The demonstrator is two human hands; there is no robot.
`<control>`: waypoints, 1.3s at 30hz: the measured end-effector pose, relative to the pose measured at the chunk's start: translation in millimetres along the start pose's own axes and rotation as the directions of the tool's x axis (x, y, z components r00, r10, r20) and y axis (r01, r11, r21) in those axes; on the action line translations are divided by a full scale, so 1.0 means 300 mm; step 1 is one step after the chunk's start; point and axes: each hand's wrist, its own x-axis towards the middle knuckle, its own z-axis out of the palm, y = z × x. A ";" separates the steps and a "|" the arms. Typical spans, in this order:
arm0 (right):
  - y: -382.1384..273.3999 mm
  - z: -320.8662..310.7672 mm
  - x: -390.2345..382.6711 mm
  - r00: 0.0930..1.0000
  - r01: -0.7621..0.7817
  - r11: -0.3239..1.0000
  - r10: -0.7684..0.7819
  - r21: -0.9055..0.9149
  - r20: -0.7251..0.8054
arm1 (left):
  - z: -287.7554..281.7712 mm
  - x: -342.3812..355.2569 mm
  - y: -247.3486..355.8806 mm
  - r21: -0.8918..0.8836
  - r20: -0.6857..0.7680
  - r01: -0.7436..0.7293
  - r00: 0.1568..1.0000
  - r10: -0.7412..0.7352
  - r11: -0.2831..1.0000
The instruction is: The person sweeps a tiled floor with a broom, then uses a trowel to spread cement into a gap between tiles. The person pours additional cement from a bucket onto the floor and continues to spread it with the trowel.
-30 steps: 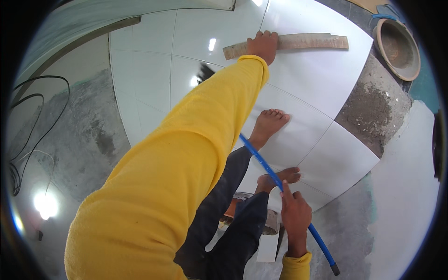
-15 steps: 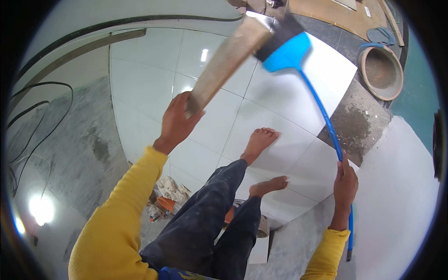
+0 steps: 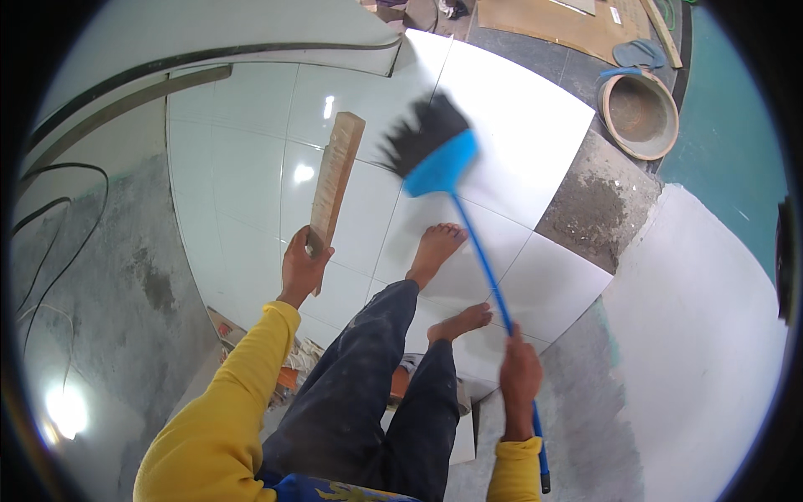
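My left hand (image 3: 306, 263) grips the lower end of a weathered wooden plank (image 3: 339, 167), held upright in the picture over white floor tiles (image 3: 226, 155). My right hand (image 3: 520, 372) is closed round the blue handle of a broom (image 3: 480, 251). Its blue head with blurred dark bristles (image 3: 431, 138) is over the tiles, to the right of the plank. My bare feet (image 3: 433, 251) stand on the tiles below the broom head, either side of the view's centre.
A round basin (image 3: 639, 84) and flip-flop (image 3: 639, 53) lie at upper right near cardboard (image 3: 527, 25). Rough concrete (image 3: 602, 217) adjoins the tiles. Black cables (image 3: 104, 192) and a bright light (image 3: 65, 408) are at left. Rags and debris (image 3: 299, 360) lie beside my legs.
The plank has been lifted off the tiles and is now upright in the picture, nearer me. The broom head swung into view, then moved down and left.
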 end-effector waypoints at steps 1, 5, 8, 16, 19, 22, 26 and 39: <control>0.074 0.005 0.017 0.999 -0.027 1.000 0.027 0.009 -0.035 | -0.002 0.011 0.014 0.010 0.007 -0.026 1.000 0.026 1.000; 0.355 -0.107 -0.186 0.925 -0.293 0.938 0.327 0.184 -0.194 | -0.012 0.022 -0.024 0.026 0.021 -0.048 0.999 0.048 0.998; 0.364 -0.148 -0.316 0.899 -0.280 0.935 0.335 0.216 -0.282 | -0.006 0.009 -0.020 0.017 0.026 -0.049 0.999 0.048 0.999; 0.023 -0.116 0.147 0.980 0.154 0.973 -0.172 -0.172 -0.098 | 0.050 -0.099 -0.029 -0.035 0.056 0.011 0.998 -0.009 0.999; -0.024 -0.191 0.525 0.948 0.180 0.942 -0.243 -0.282 -0.205 | 0.017 -0.095 -0.011 -0.026 0.126 0.010 0.992 -0.007 1.000; -0.093 -0.431 0.769 0.916 0.139 0.965 -0.211 -0.223 -0.341 | 0.011 -0.112 -0.012 -0.023 0.173 0.014 0.985 -0.010 1.000; -0.021 -0.519 0.677 0.911 0.190 0.979 -0.151 0.067 -0.384 | -0.002 -0.125 -0.052 -0.004 0.097 -0.023 0.995 0.023 1.000; -0.098 -0.453 0.676 0.886 0.157 0.983 -0.097 0.097 -0.454 | 0.046 -0.069 -0.009 -0.060 0.099 -0.029 0.994 0.035 0.998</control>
